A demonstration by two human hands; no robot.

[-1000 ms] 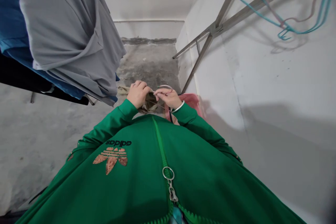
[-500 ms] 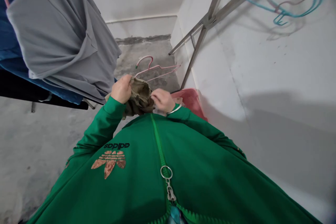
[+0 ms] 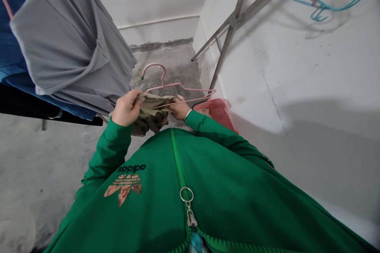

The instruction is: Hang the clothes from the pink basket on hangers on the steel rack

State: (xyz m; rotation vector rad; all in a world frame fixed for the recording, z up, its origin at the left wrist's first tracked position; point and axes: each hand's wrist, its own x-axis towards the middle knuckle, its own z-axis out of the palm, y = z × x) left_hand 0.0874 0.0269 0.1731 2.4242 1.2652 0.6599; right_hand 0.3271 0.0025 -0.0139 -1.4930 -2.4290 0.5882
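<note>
My left hand (image 3: 127, 108) is closed around an olive-khaki garment (image 3: 152, 120) and the left end of a pink wire clothes hanger (image 3: 185, 87). That end of the hanger goes into the cloth, while its right end sticks out bare over the basket. The hook points up and away from me, with a green tip. On the garment's right side, my right hand (image 3: 179, 108) is closed on the upper edge of the cloth, behind the hanger's lower wire; its fingertips are partly hidden. Below my hands the garment hangs bunched.
A pink plastic basket (image 3: 218, 111) stands on the floor by the right wall. Grey and blue clothes (image 3: 80, 43) hang at the left. A metal rack frame (image 3: 234, 21) leans along the right wall, with blue and pink wire hangers (image 3: 323, 7) at the upper right.
The hanger's hook, first low between my hands, now stands above the garment. The garment has come up into view and my left hand has moved left. My right hand has shifted along the cloth.
</note>
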